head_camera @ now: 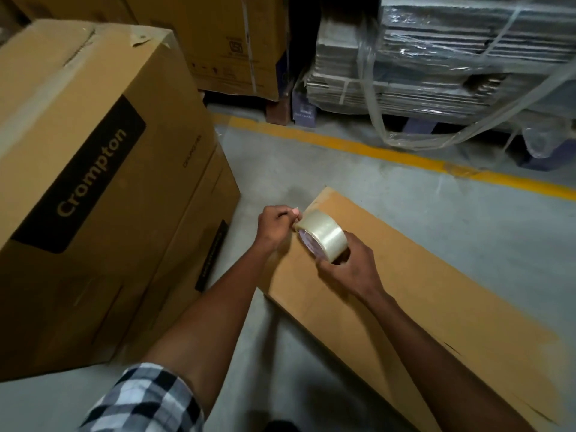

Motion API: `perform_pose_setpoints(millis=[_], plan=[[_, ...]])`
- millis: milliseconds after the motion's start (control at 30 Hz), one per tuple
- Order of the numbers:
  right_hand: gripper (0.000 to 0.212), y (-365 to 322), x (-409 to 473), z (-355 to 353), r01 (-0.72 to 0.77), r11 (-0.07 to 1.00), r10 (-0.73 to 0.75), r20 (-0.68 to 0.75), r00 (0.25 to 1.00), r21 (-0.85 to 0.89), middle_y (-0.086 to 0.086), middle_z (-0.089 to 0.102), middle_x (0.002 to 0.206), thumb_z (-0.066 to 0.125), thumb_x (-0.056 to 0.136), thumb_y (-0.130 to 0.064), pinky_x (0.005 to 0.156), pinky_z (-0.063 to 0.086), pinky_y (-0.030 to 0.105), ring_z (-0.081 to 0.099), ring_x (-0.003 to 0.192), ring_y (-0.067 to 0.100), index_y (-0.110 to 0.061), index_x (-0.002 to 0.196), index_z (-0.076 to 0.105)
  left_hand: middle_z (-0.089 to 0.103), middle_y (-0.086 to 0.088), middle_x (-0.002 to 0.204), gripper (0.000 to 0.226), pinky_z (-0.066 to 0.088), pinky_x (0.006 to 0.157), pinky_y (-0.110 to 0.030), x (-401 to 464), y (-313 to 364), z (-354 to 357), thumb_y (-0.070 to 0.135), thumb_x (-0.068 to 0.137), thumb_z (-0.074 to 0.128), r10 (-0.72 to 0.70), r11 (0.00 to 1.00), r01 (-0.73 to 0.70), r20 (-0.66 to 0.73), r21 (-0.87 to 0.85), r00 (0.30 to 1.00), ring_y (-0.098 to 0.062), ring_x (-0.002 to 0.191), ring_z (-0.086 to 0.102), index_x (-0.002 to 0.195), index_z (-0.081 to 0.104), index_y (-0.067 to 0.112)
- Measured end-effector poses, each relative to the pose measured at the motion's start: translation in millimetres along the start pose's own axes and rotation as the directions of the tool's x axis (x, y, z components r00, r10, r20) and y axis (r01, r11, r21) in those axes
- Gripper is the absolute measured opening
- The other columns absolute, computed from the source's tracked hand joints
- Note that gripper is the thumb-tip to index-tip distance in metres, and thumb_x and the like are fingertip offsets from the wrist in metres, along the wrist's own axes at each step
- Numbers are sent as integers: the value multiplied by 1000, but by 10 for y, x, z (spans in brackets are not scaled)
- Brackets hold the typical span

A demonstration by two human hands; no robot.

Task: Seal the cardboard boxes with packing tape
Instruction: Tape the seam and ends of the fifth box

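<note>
A: So, how far along is the sealing, by your reading?

B: Barely begun, I'd judge. At lower centre of the frame the right hand (346, 269) is wrapped round the roll of packing tape (321, 240), held just above the near-left end of the long flat cardboard box (405, 300). The left hand (276, 226) pinches at the roll's upper edge, likely picking the loose end free.

A: Any tape on that box yet?

B: None I can make out; its brown top looks bare, matte and smooth. The tape is clear and glossy, wound on a printed core.

A: And beyond?

B: At left, a tall stack of corrugated cartons (103, 182) with a dark printed panel; a strip already runs over the top one. Further back, a yellow floor line (374, 151) crosses grey concrete, and at upper right flattened cardboard sheets (436, 63) lie strapped under shiny plastic film.
</note>
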State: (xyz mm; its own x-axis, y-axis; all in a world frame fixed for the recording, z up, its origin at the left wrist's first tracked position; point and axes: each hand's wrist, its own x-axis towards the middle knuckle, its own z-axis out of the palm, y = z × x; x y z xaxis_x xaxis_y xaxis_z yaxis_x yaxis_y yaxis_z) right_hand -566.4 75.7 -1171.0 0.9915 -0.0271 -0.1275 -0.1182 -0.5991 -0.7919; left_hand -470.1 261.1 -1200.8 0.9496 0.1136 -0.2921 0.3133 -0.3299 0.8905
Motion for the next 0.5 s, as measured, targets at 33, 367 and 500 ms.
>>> perform_pose_setpoints(millis=[33,367,500], plan=[[46,3,5,13,20,999,-20,-3,1000,27,-4,65,97,83,72,-39,69,57,40,62,85,16,-22,107,58,75,3,75,24,53,73,-26,24,-12,-22,17,98,66,-9,1000,9,1,-25,1000,-11,72,67,78,79,22],[50,-20,107,-193,226,965,-225,24,974,-135,-2,58,92,75,71,-48,57,45,29,55,78,18,-27,105,45,59,-4,64,29,45,60,-30,317,-27,-180,11,97,61,-170,979,165,-39,-118,985,-15,57,52,71,74,12],[51,13,60,-347,244,953,-229,98,968,-179,-5,59,92,75,70,-45,56,46,24,59,77,15,-33,107,42,60,-4,65,29,46,60,-30,366,-29,-145,11,97,58,-250,966,249,-5,-65,968,-17,58,52,72,73,11]])
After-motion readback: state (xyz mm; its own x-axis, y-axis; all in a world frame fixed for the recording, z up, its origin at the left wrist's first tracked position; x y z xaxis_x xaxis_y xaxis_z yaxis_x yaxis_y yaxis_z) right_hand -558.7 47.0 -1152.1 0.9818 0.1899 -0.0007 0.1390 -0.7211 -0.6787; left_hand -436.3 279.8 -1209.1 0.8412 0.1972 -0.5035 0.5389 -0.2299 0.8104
